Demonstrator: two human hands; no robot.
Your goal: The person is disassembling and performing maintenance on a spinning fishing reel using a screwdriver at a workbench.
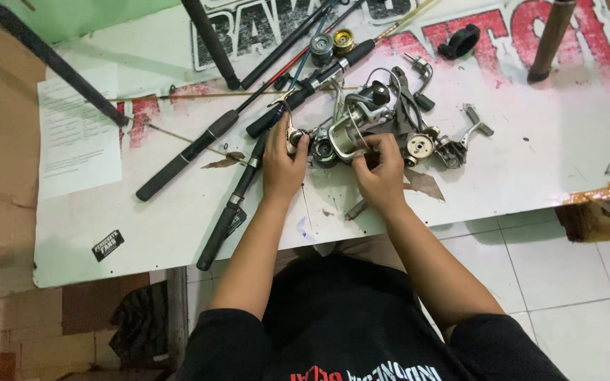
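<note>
**Hands at the reel cluster, mid-bench**

Partly hidden: the fingertips of the right hand [381, 169] fold under the silver spinning reel [351, 130], so the exact contact point cannot be made out. The right grip is closed on the reel's lower body. The left hand [282, 166] has its grip closed on a small metal reel part [295, 137]; its shape is masked by thumb and fingers. Reel and part sit near the middle of the bench [545, 152], toward its near edge.

Cut off: several dark rods [185, 156] run out of view past the far edge; only their matte foam handles are fully seen.

Materials: the reel is shiny metal with a curved wire bail. Loose cranks and round spools [418, 147] lie just beside it, right of the hands. The bench top is white, scuffed, with worn red and black lettering. A white paper sheet [79, 130] lies flat at the left edge
</note>
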